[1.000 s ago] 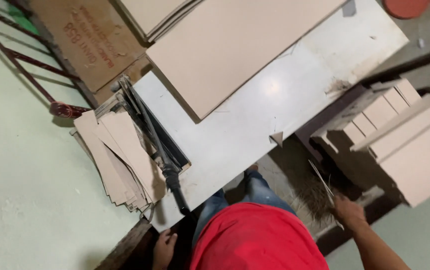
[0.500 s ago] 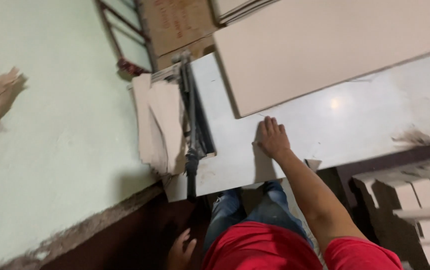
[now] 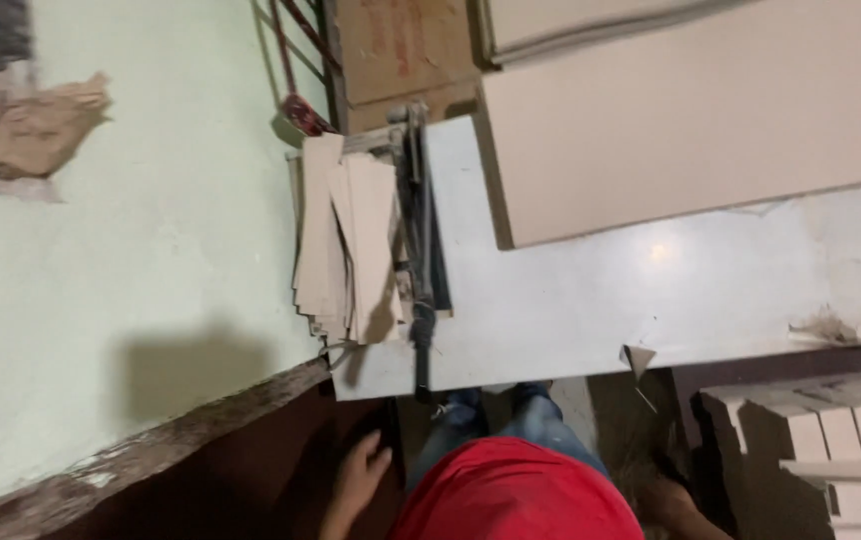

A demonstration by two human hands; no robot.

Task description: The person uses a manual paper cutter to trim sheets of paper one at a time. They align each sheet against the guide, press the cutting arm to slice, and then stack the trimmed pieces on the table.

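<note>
One large beige tile (image 3: 691, 120) lies on the pale desk (image 3: 591, 300), beside one tile cutter (image 3: 419, 240) and one stack of cut strips (image 3: 346, 240) overhanging the desk's left edge. The left hand (image 3: 361, 475) hangs open and empty below the near edge, nearest the cutter's handle. The right hand (image 3: 666, 500) is low by the leg, its grip impossible to tell; bare desk stretches right.

Red shirt (image 3: 516, 495), plain, no visible print, fills the bottom middle of the view. Fabric looks smooth, slightly rounded over the torso. Blue jeans (image 3: 496, 420) below it, washed-out denim with a lighter worn patch on one leg. Left hand (image 3: 359, 475) bare, no glove, ring or watch seen; forearm bare, no sleeve reaching it. Right hand (image 3: 673, 503) bare too, in deep shadow, details hard to tell. Footwear not clear.
</note>
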